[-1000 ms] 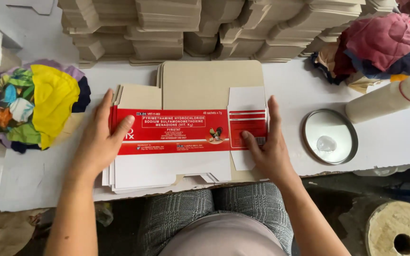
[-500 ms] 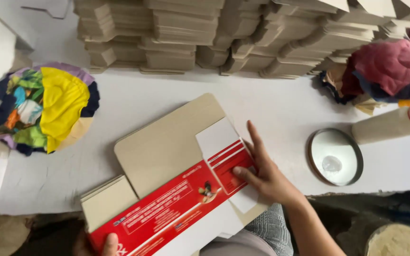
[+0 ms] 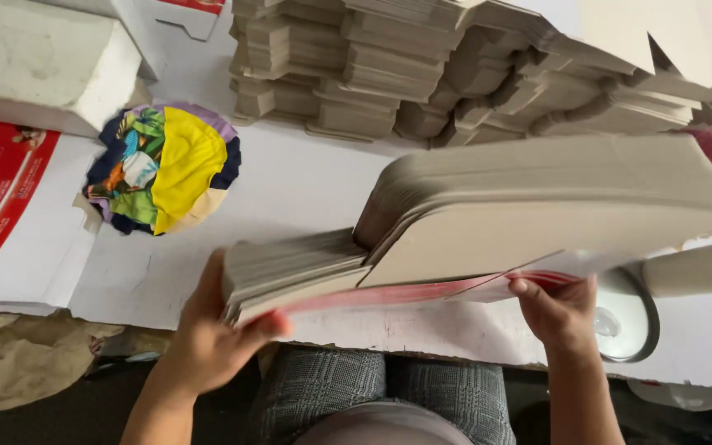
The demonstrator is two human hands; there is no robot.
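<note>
I hold a thick stack of flat carton blanks (image 3: 537,222) lifted off the white table (image 3: 306,189), grey-brown backs up, a red and white printed face showing underneath. My left hand (image 3: 216,338) grips the stack's left end, thumb under it. My right hand (image 3: 558,309) supports the stack from below at the right, fingers curled on its lower edge.
A ball of coloured rags (image 3: 166,169) lies on the table at the left. More flat printed blanks (image 3: 10,214) lie at the far left. Tall piles of grey blanks (image 3: 422,74) line the back. A round metal lid (image 3: 632,317) and a pale tube (image 3: 698,268) sit right.
The blanks lay flat on the table under both palms a second ago. Both hands have since gathered them and raised the whole stack, turning it edge-on to me.
</note>
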